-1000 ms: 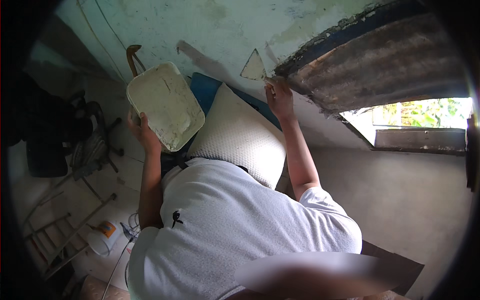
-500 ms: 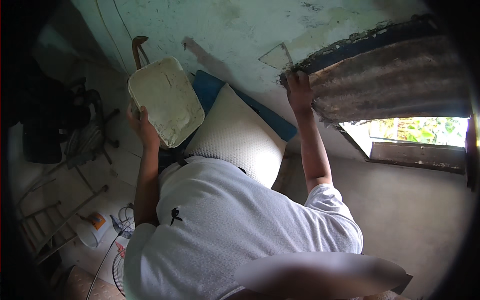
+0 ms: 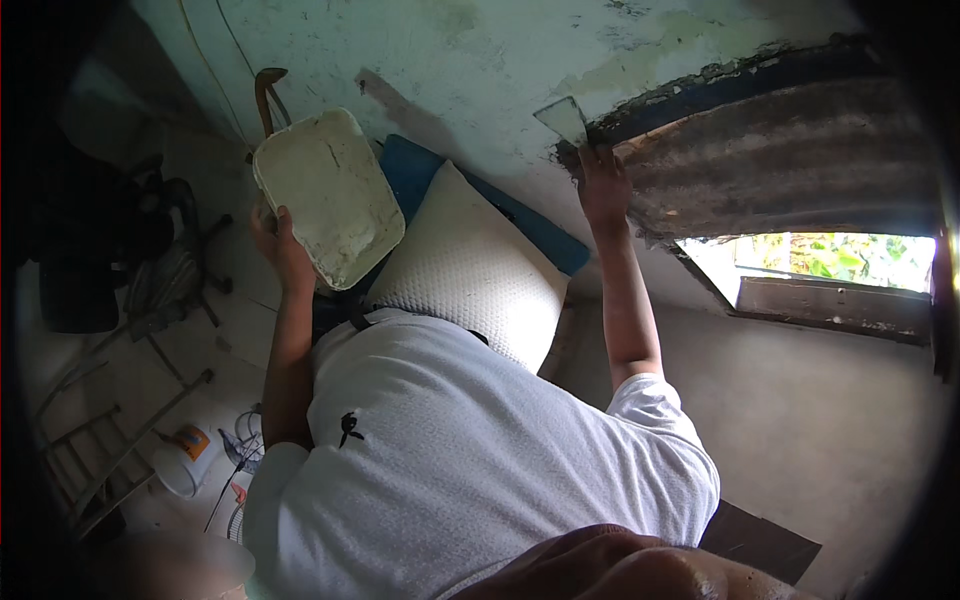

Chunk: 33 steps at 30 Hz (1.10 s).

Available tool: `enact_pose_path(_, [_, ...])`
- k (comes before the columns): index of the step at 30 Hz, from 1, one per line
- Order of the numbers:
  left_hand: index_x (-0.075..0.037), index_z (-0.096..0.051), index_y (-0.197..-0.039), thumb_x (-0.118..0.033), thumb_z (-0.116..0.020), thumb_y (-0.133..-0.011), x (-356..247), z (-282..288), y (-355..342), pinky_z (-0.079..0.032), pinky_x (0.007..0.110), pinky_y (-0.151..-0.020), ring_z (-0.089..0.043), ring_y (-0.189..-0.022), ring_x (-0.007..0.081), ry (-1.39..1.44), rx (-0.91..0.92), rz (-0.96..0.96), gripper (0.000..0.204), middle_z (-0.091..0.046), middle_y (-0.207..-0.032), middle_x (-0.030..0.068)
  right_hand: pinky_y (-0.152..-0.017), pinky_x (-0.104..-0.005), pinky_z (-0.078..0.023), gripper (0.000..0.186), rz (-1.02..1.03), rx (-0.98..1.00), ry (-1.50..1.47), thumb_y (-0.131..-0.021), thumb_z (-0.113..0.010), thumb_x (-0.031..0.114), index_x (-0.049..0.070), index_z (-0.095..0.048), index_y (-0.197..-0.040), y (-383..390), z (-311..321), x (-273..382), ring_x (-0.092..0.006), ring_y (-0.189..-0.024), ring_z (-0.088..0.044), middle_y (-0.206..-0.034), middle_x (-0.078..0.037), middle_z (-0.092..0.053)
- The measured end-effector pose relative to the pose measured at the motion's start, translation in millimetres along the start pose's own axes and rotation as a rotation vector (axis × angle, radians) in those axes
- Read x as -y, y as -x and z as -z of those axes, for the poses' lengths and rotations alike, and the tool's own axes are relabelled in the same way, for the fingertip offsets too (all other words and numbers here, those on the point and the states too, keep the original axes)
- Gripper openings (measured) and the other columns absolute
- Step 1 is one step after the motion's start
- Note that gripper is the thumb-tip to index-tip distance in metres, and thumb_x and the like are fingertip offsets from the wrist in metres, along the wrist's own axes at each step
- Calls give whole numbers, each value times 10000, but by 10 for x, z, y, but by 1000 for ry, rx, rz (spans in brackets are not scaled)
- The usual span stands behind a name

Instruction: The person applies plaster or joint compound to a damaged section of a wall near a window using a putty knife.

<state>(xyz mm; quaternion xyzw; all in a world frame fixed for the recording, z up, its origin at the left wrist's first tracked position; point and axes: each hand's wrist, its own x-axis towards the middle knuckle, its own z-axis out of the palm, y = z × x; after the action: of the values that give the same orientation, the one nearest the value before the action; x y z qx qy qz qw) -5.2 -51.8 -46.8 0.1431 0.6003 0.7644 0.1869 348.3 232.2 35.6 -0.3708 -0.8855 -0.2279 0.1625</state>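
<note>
My left hand (image 3: 284, 248) is closed on the side of an off-white square tub (image 3: 330, 200) with rounded corners. Pale plaster-like paste coats the inside of the tub, which tilts toward me. Raised to the wall, my right hand (image 3: 603, 190) grips a putty knife (image 3: 563, 120) with a wide, flared blade. The blade lies at the pale green wall (image 3: 480, 65), beside the dark, crumbled upper edge of a window opening. My fingers hide the knife's handle.
A white textured cushion (image 3: 470, 270) leans on a blue panel (image 3: 410, 175) before me. Brown corrugated sheeting (image 3: 770, 165) covers part of the window. A curved brown handle (image 3: 265, 100) stands behind the tub. At lower left are a white bucket (image 3: 183, 468) and a metal-framed rack (image 3: 110, 440).
The putty knife's blade has shifted slightly right and down along the wall and turned a little. My left hand keeps the tub in nearly the same place.
</note>
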Motion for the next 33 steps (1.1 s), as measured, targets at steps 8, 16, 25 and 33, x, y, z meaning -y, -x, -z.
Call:
enact_pose_path(8, [32,-319,-1401,-244,-578,-967,87,16,-38,-392,417,-1030,-507,-1205,286,24,22,-10,575,-479,-1339,236,-675,-413,-563,222,30,-52,-34,-813,-605,110,155,-600,-1030,166,156,15,-306,-899,-616,-990,-89,-553])
enact_pose_path(16, [31,-326,-1397,-299,-598,-959,87,23,-7,-371,417,-1051,-477,-1254,286,-22,24,-23,612,-465,-1375,231,-634,-435,-558,186,61,-54,4,-798,-613,115,159,-594,-978,-216,61,111,-308,-882,-612,-970,-84,-543])
enact_pose_path(25, [30,-330,-1395,-247,-581,-967,146,73,-74,-375,410,-1047,-487,-1229,279,2,-5,-10,568,-458,-1372,209,-683,-430,-547,246,-3,-36,-1,-778,-621,99,143,-616,-1020,128,109,52,-319,-867,-617,-971,-90,-561])
enact_pose_path(33, [27,-335,-1396,-258,-571,-974,105,11,-7,-379,411,-1046,-467,-1238,270,0,58,-53,562,-436,-1369,195,-687,-418,-545,248,8,-93,-5,-767,-636,102,159,-615,-1008,-176,156,138,-296,-897,-615,-981,-80,-568])
